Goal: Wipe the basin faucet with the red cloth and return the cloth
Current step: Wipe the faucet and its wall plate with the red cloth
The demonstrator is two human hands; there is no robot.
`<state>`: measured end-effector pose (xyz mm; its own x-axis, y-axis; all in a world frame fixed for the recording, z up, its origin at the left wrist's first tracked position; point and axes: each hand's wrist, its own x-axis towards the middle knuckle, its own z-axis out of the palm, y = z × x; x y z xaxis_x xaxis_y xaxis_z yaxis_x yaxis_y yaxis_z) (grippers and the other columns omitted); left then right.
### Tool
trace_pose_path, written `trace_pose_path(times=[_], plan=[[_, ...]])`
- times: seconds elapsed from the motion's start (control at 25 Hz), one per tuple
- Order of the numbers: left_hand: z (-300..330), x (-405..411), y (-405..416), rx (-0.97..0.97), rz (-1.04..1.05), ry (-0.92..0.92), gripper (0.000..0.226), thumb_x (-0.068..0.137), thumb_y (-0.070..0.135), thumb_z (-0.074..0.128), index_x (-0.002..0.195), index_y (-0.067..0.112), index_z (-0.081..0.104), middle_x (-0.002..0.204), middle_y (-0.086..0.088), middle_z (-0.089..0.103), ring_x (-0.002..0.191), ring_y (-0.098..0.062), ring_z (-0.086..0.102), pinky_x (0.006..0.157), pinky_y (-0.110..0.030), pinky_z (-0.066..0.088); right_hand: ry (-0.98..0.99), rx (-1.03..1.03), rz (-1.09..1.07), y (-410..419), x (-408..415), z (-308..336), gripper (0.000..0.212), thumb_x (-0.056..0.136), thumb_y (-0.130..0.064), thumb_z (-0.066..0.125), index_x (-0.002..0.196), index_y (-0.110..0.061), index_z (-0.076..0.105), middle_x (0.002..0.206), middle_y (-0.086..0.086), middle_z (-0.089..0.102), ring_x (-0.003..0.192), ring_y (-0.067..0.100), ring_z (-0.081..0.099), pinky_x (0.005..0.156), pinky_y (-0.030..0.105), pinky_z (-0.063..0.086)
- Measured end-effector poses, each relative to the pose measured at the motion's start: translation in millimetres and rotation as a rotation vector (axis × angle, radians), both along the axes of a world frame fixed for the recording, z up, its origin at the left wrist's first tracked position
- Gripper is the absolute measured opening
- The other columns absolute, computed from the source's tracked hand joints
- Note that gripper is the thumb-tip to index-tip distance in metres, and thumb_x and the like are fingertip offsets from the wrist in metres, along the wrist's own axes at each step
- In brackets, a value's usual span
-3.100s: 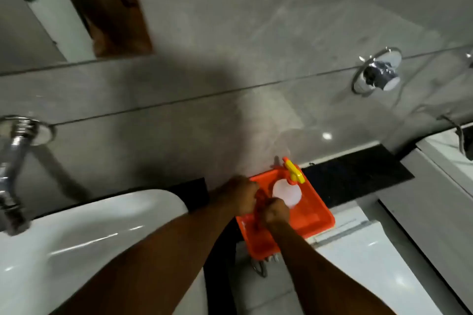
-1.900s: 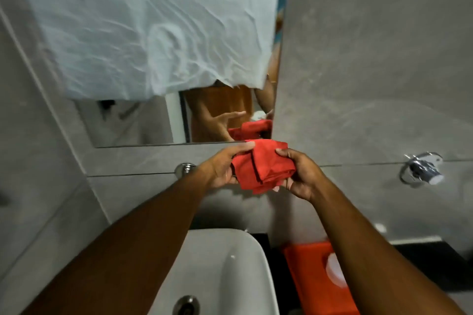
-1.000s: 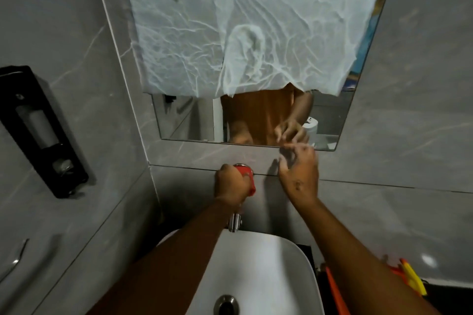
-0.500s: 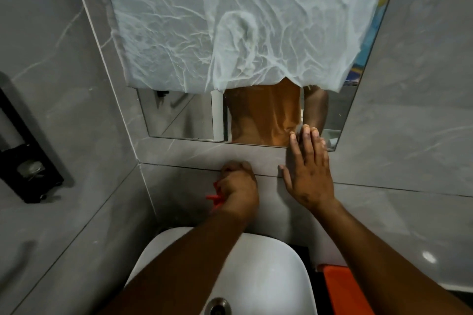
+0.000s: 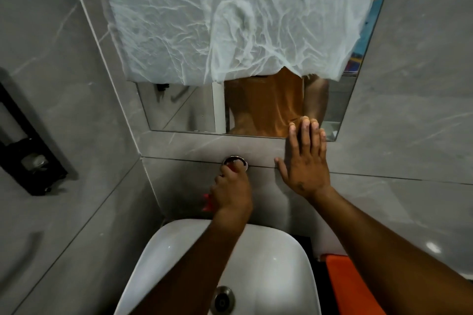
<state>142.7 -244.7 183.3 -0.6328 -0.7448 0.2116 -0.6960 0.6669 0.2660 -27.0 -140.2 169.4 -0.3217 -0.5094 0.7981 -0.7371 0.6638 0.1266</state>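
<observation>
Left hand (image 5: 231,193) lower, clutching red cloth (image 5: 207,202) | faucet (image 5: 235,161) hidden | right hand (image 5: 304,163) flat

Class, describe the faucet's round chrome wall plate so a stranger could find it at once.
Start at the white ceramic basin and go up the grey tiled wall toward the mirror. On the tile seam sits the round chrome wall plate, just above the left hand gripping the red cloth. It is the wall's only shiny disc.
</observation>
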Motion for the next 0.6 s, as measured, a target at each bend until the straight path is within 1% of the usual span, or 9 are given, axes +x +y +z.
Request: trace_pose_path(times=[0.08, 0.16, 0.2, 0.28, 0.36, 0.4, 0.44, 0.52, 0.6], plan=[[-16, 21, 6, -0.072, -0.068, 0.086, 0.06, 0.086, 0.023, 0.072, 0.134, 0.018, 0.037, 0.142, -0.019, 0.047, 0.122, -0.036, 0.055, 0.096, -0.044, 0.052, 0.011, -0.002, 0.003, -1, 1, 0, 0.091, 0.093, -0.059, 0.048, 0.161, -0.009, 0.014, 0.168, 0.023, 0.008, 0.157, 0.036, -0.006, 0.126, 0.055, 0.011], [-37, 41, 9, 0.098, -0.132, 0.3, 0.054, 0.086, 0.02, 0.072, 0.133, 0.022, 0.045, 0.152, -0.013, 0.04, 0.133, -0.035, 0.047, 0.102, -0.043, 0.052, 0.01, 0.005, -0.014, -1, 1, 0, 0.091, 0.093, -0.059, 0.048, 0.161, -0.009, 0.013, 0.168, 0.023, 0.008, 0.157, 0.036, -0.006, 0.127, 0.054, 0.009], [-46, 50, 13, 0.197, -0.151, 0.468, 0.048, 0.085, 0.017, 0.073, 0.126, 0.024, 0.05, 0.152, -0.011, 0.04, 0.132, -0.034, 0.048, 0.1, -0.043, 0.054, 0.007, 0.016, -0.021, 0, 1, 0, 0.091, 0.093, -0.059, 0.048, 0.161, -0.008, 0.014, 0.168, 0.023, 0.007, 0.157, 0.036, -0.006, 0.127, 0.054, 0.008], [-58, 62, 20, 0.415, -0.105, 0.773, 0.039, 0.082, 0.014, 0.076, 0.105, 0.034, 0.052, 0.138, -0.008, 0.051, 0.117, -0.03, 0.057, 0.082, -0.039, 0.061, 0.013, 0.034, -0.025, 2, 1, 2, 0.091, 0.093, -0.059, 0.048, 0.161, -0.008, 0.015, 0.168, 0.023, 0.006, 0.157, 0.036, -0.007, 0.127, 0.052, 0.005], [-68, 65, 21, 0.76, 0.024, 0.968, 0.031, 0.089, 0.013, 0.068, 0.098, 0.037, 0.05, 0.115, -0.006, 0.059, 0.093, -0.026, 0.062, 0.061, -0.035, 0.058, 0.014, 0.046, -0.028, 4, 1, 3, 0.091, 0.093, -0.059, 0.048, 0.161, -0.007, 0.017, 0.168, 0.023, 0.007, 0.157, 0.036, -0.007, 0.127, 0.051, 0.003], [-69, 66, 19, 1.031, 0.109, 1.091, 0.022, 0.093, 0.015, 0.058, 0.102, 0.034, 0.052, 0.105, -0.009, 0.061, 0.082, -0.028, 0.063, 0.056, -0.033, 0.053, 0.012, 0.045, -0.025, 4, 1, 2, 0.091, 0.093, -0.058, 0.049, 0.161, -0.007, 0.018, 0.168, 0.024, 0.007, 0.157, 0.037, -0.006, 0.127, 0.052, 0.004], [-70, 68, 15, 1.348, 0.171, 1.214, 0.017, 0.095, 0.021, 0.048, 0.11, 0.025, 0.056, 0.096, -0.014, 0.063, 0.074, -0.031, 0.064, 0.057, -0.033, 0.05, 0.009, 0.036, -0.02, 2, 2, 2, 0.092, 0.092, -0.057, 0.05, 0.161, -0.006, 0.018, 0.168, 0.025, 0.008, 0.157, 0.037, -0.005, 0.127, 0.053, 0.006], [-69, 73, 10, 1.904, 0.192, 1.349, 0.042, 0.097, 0.038, 0.041, 0.119, 0.006, 0.06, 0.091, -0.021, 0.07, 0.076, -0.039, 0.071, 0.068, -0.04, 0.054, 0.004, 0.019, -0.017, 0, 2, 2, 0.094, 0.09, -0.057, 0.053, 0.16, -0.005, 0.018, 0.167, 0.026, 0.008, 0.157, 0.039, -0.004, 0.127, 0.055, 0.007], [-71, 76, 12, 2.114, 0.18, 1.375, 0.054, 0.095, 0.048, 0.048, 0.12, 0.002, 0.063, 0.102, -0.022, 0.073, 0.094, -0.046, 0.07, 0.084, -0.052, 0.056, 0.006, 0.023, -0.015, 0, 2, 2, 0.096, 0.089, -0.056, 0.054, 0.16, -0.004, 0.018, 0.167, 0.026, 0.007, 0.157, 0.04, -0.004, 0.127, 0.055, 0.007]])
